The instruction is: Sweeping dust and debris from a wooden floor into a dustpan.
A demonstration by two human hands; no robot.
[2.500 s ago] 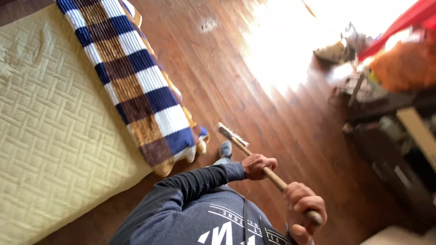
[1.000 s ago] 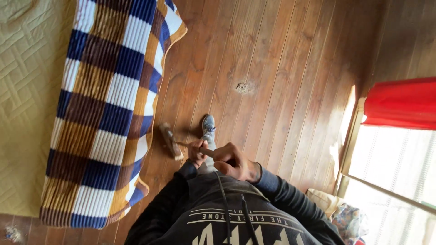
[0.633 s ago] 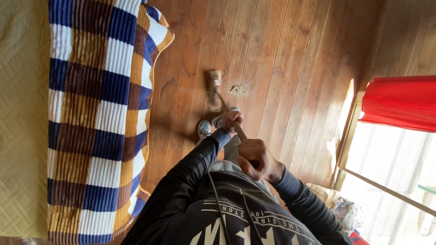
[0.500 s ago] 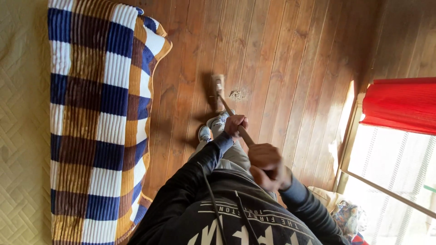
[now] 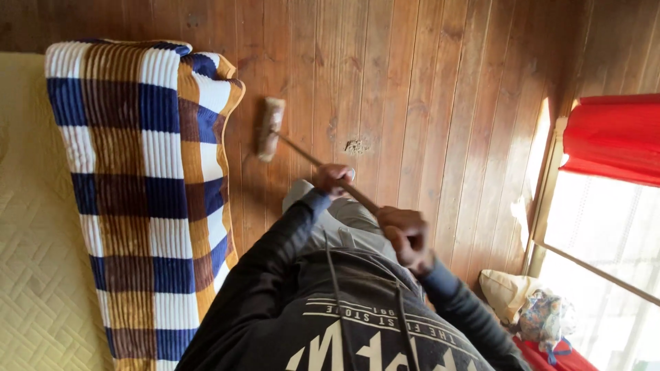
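Broom head (image 5: 271, 128) has moved left since half a second ago, away from the dust pile (image 5: 355, 145) and toward the checked blanket (image 5: 144, 185).

Left hand (image 5: 332, 178) is clenched around the broom handle (image 5: 323, 167) lower down; right hand (image 5: 407, 235) is clenched around its upper end. Handle slants up-left across the wooden floor (image 5: 426, 103). Broom head rests on the floor just beside the blanket edge, not touching it. Blanket lies over a yellow quilted bed (image 5: 34, 275). Red curtain (image 5: 612, 137) hangs at right.

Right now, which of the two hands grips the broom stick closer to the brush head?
The left hand, lower down the broom stick toward the brush; the right hand grips the top end.
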